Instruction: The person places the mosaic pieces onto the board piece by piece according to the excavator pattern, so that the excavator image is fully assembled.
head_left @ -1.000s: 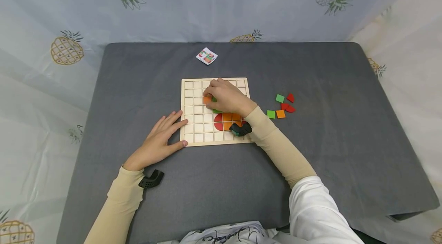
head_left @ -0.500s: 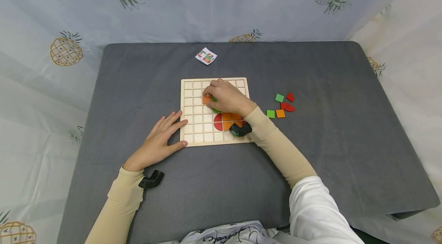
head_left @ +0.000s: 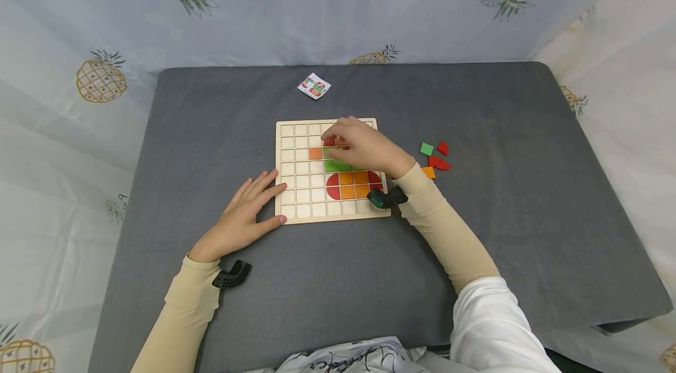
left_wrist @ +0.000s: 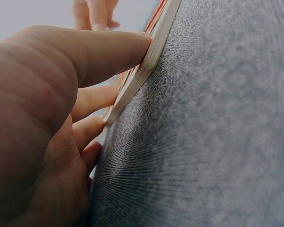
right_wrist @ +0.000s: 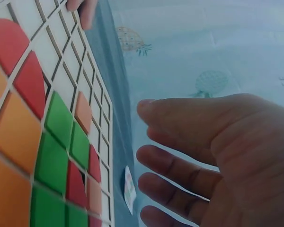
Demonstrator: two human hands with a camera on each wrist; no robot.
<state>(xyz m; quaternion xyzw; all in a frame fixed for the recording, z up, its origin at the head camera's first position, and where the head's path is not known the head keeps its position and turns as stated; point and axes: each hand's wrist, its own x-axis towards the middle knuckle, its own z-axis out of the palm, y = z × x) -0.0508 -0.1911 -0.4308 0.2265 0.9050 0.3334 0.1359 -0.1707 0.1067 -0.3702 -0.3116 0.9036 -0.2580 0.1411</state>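
A wooden grid board [head_left: 296, 197] lies on the table with coloured tiles set in its squares. My left hand [head_left: 244, 216] rests at its left edge, fingers spread straight, thumb and fingertips against the wooden side in the left wrist view. Over the upper right part of the grid hovers my right hand [head_left: 365, 145], its fingers loosely bent and nothing between them in the right wrist view. A single orange tile [head_left: 315, 153] sits left of the green tiles [head_left: 338, 165]. Nearer me are orange squares [head_left: 354, 184] flanked by red rounded pieces [head_left: 333, 186]. My right hand hides part of the board.
Right of the board lie loose tiles: a green square [head_left: 426, 149], red pieces [head_left: 442, 148] and an orange square [head_left: 428, 172] partly behind my right sleeve. A small patterned card [head_left: 314, 86] lies beyond the board, near the far table edge.
My right hand has let go of the orange tile and moved right and up from it, uncovering the green and red tiles. My left hand has stayed in place.
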